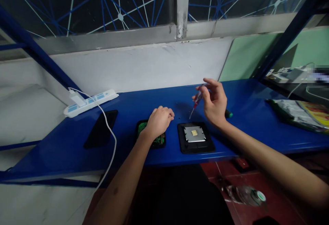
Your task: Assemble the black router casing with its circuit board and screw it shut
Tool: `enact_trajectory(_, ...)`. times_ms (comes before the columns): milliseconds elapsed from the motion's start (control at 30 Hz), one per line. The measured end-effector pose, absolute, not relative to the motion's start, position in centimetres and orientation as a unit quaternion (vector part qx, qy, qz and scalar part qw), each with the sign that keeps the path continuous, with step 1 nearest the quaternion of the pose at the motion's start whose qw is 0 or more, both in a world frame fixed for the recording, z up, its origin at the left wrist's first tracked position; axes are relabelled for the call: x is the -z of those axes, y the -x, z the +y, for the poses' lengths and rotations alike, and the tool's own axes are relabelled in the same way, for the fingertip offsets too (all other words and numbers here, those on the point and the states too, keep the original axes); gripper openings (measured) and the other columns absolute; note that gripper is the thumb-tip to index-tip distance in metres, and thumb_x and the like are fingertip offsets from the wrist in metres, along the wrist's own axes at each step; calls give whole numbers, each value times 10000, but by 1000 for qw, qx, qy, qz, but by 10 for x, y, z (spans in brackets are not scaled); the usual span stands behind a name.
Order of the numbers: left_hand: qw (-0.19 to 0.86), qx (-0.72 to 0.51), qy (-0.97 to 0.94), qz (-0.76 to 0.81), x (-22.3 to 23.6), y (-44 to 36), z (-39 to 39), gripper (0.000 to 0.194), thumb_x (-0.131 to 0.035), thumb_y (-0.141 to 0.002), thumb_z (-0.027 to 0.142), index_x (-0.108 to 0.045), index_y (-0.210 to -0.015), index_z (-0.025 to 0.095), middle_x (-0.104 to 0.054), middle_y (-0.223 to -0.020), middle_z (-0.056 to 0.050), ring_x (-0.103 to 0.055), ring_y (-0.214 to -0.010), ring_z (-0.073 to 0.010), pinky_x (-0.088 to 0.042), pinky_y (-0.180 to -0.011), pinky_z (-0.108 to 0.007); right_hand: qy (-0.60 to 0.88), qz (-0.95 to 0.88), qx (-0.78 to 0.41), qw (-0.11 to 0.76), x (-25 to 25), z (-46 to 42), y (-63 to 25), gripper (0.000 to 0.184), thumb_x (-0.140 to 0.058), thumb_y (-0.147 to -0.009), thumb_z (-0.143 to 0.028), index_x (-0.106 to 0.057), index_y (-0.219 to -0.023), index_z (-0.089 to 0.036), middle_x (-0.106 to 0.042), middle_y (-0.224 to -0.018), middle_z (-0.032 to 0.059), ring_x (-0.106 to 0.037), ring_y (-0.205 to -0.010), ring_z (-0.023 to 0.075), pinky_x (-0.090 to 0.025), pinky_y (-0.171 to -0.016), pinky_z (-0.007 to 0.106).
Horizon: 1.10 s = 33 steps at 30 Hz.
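My right hand (215,103) is raised above the blue table, its fingers closed round a small screwdriver (197,101) with a red and clear handle. The screwdriver's thin shaft points down towards the tabletop. Below it lies a black plastic cover (182,142) with a silver metal plate (190,138) and a small yellowish square pad (194,133). My left hand (159,120) rests over a black housing with a green circuit board (142,127), covering much of it. Its fingers are curled, and what they hold, if anything, is hidden. Tiny dark screws (179,117) lie between the hands.
A white power strip (91,102) with a plugged-in adapter and a long white cable (113,139) lies left, near a dark flat phone-like slab (101,129). A green-ended object (228,114) sits behind my right wrist. Right stands a shiny packet (299,113); a bottle (245,195) lies on the floor.
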<state>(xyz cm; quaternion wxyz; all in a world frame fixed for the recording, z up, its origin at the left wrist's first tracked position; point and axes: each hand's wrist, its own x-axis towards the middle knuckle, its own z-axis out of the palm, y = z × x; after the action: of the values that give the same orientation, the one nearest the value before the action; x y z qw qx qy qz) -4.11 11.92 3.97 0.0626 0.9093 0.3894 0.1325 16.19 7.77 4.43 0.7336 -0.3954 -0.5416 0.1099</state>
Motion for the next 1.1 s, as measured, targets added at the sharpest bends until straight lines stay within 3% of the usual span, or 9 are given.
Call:
enact_trajectory(100,59,-121,-911,389,-39,45,117,136,-555,-972,195,-689,-990,215,-715,-993,-39,-599,-981,-269,-452,-857,-395,386,-576,-115,711,-41,70,-155,211,-581,-974,-299,-609,-1183,-288,-681,-932,7,-705,-618,124,-611,-564,301)
enact_trajectory(233,63,-140,-919,362,-46,50,108,195,-585,-979,330,-643,-1130,221,-690,-1049,-40,-582,-1030,-266,-451,-904,-405,370,-632,-111,672,-34,57,-147,220,-578,-976,-262,-635,-1186,-290,-676,-969,16,-699,-648,122,-617,-591,313)
enact_trajectory(367,122,-152,-933,301,-56,48,96,262,-628,-941,486,-627,-995,229,-677,-1079,-26,-597,-1060,-247,-431,-1008,-416,343,-646,-133,669,-31,52,-144,255,-566,-976,-207,-626,-1208,-296,-663,-989,17,-703,-678,114,-624,-623,301)
enact_trajectory(533,169,-95,-943,271,-57,43,84,904,-732,-715,737,-466,-1394,203,-557,-1406,-131,-506,-1307,-354,-383,-1120,-506,359,-680,-120,628,-30,50,-144,274,-580,-967,-204,-617,-1225,-288,-676,-1022,41,-712,-800,148,-629,-686,320)
enact_trajectory(633,156,-77,-949,263,-51,42,81,1097,-721,-650,807,-371,-1484,186,-493,-1475,-178,-456,-1363,-405,-350,-1143,-558,365,-689,-103,618,-29,49,-144,289,-588,-962,-197,-615,-1236,-286,-675,-1028,49,-710,-851,164,-625,-721,335)
enact_trajectory(1100,144,-98,-957,234,-47,39,78,1045,-696,-593,870,-482,-1370,204,-582,-1277,-143,-541,-1185,-385,-388,-1087,-541,352,-684,-101,631,-30,46,-144,282,-565,-974,-209,-618,-1236,-299,-671,-999,38,-690,-712,139,-625,-645,321)
